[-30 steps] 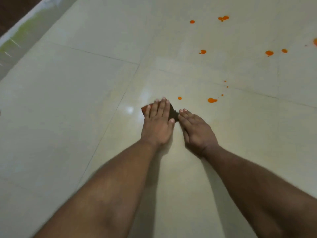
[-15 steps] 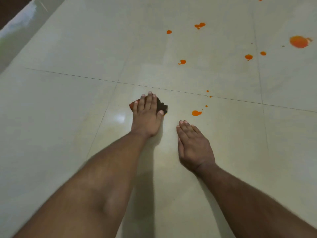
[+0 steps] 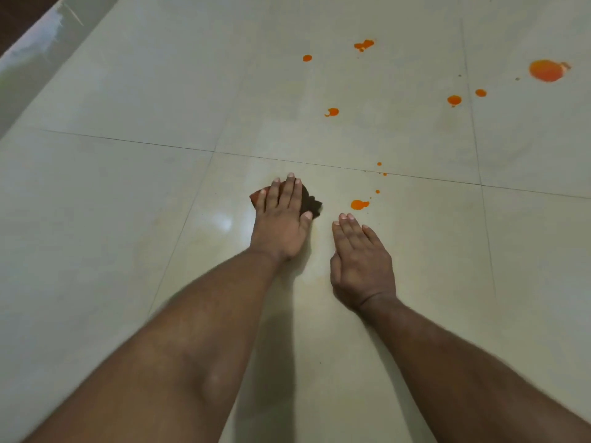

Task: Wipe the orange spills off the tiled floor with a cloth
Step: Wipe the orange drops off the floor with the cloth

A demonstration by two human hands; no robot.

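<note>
Glossy cream tiled floor [image 3: 128, 219], large square tiles split by thin dark grout lines, one bright glare patch just left of the hands. At far top left, a pale raised edge [image 3: 38, 43] with dark ground beyond; too blurred to name.

Two bare forearms reaching in from the bottom. Left hand [image 3: 283, 219] flat on a dark brown cloth [image 3: 311, 203], fingers straight and together, pressing it to the floor; an orange-stained corner of the cloth showing past the little finger. Right hand [image 3: 361, 260] palm-down on bare tile just beside the left, fingers straight, holding nothing, apart from the cloth.

Orange spills: nearest blot [image 3: 359, 204] just right of the cloth, with about four tiny specks trailing up toward the grout line. Farther off, five middling drops and one large round puddle [image 3: 547, 70] at upper right. Two more orange flecks cut off by the top edge.
</note>
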